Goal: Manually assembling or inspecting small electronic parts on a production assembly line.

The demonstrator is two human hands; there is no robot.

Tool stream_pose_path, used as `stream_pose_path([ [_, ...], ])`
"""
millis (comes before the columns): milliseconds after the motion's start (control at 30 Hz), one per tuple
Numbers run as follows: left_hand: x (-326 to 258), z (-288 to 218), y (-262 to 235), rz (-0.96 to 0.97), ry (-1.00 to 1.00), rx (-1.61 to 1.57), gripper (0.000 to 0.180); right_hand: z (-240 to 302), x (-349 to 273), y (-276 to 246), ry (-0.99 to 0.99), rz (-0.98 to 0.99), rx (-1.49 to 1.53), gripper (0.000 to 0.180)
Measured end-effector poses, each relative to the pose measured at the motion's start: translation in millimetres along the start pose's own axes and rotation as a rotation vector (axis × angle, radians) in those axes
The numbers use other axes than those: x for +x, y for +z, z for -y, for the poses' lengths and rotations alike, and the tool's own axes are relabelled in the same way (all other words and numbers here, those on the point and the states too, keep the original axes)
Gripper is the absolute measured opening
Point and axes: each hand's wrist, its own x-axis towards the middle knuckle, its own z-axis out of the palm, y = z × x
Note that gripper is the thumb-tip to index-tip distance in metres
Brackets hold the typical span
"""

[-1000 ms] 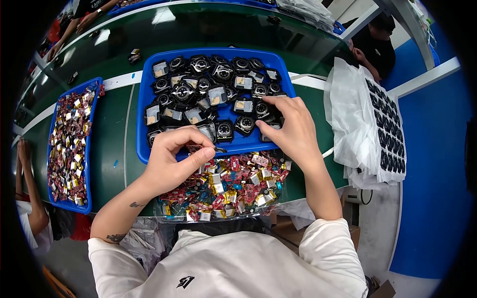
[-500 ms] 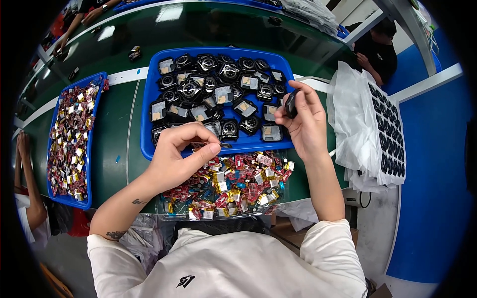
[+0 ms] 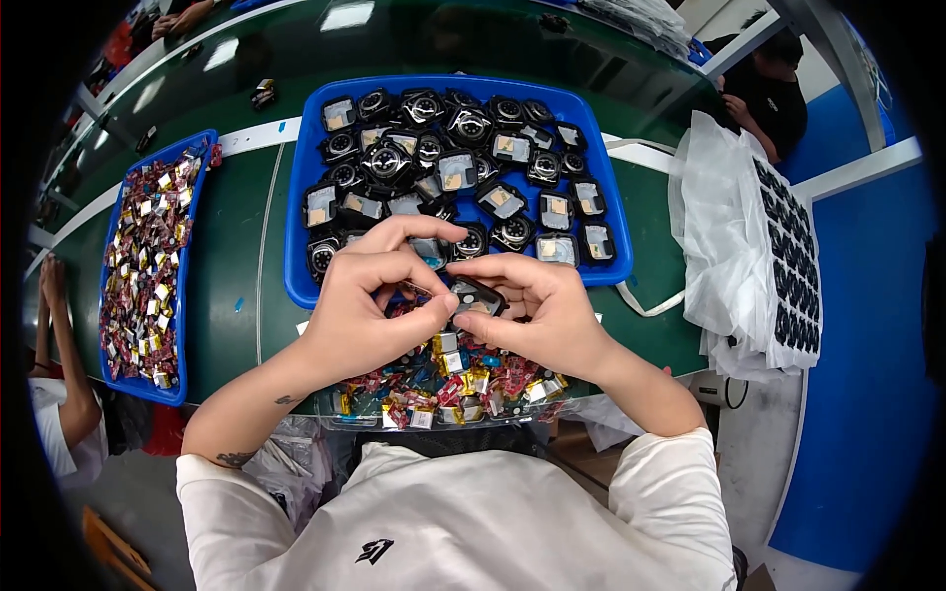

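Where hands (image 3: 547, 315) meet, black watch case (image 3: 480, 295)

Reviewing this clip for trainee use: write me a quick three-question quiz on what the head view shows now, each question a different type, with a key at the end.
1. True or false: the right hand holds a black watch case.

2. Choose one. Seen from the person, the narrow blue tray stands:
a) right of the large blue tray
b) left of it
c) inside it

3. Fill in the colour: the white sheets right of the large blue tray bear rows of ____ parts.

Key: 1 true; 2 b; 3 black.
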Motion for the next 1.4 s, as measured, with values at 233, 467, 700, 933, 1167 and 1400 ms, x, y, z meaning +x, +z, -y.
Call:
stream_pose_path([
  [233,-0.5,1.6,1.0,0.044,-0.001,0.02,0.003,-1.3,-0.3,-2.6,-0.036,0.036,-0.213,0.04],
  [467,-0.7,8.3,3.4,0.05,0.024,-0.032,0.004,-1.8,0.4,0.8,-0.176,0.039,-0.358,0.038],
  [700,-0.6,8.0,3.8,0.071,0.046,0.009,0.006,-5.1,-0.1,0.8,-0.141,0.036,-0.292,0.037],
  [933,-1.3,7.6,4.6,0.051,0.004,0.039,0.007,-4.1,0.8,2.8,-0.205,0.029,-0.363,0.038],
  [1167,-0.9,7.9,6.9,0.024,0.017,0.055,0.006,-0.9,-1.7,3.9,-0.256,0.056,-0.318,0.038],
  [1400,-0.7,7.8,8.8,0.003,0.015,0.053,0.007,-3.5,-2.9,1.5,-0.254,0.081,-0.339,0.033],
])
